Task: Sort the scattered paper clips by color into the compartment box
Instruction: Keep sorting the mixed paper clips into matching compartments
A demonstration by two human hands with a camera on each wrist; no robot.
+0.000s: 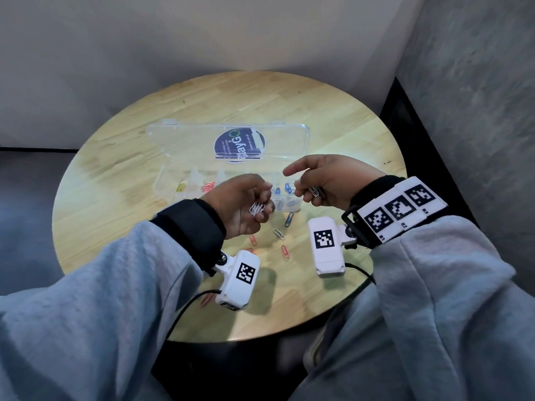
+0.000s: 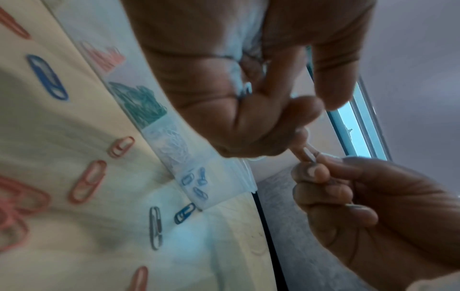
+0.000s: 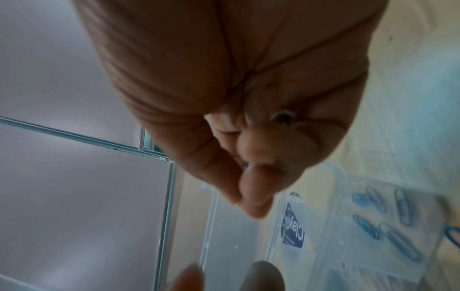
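My left hand (image 1: 254,198) is curled round a bunch of white paper clips (image 1: 257,209) just in front of the clear compartment box (image 1: 162,180). Close beside it, my right hand (image 1: 301,189) pinches a few silver paper clips (image 1: 315,192) with the forefinger stretched out. The box holds yellow clips (image 1: 181,187), red clips (image 1: 208,186) and blue clips (image 1: 286,188); the left wrist view also shows green clips (image 2: 141,102) and white clips (image 2: 174,145) in compartments. On the table lie a loose blue clip (image 1: 289,219), a silver clip (image 1: 278,234) and red clips (image 1: 285,251).
The box's open lid (image 1: 289,140) lies flat behind it, bearing a blue sticker (image 1: 237,146). The round wooden table (image 1: 115,169) stands against a grey wall corner. A pink clip (image 1: 206,299) lies near the table's front edge, by the left wrist camera (image 1: 237,282).
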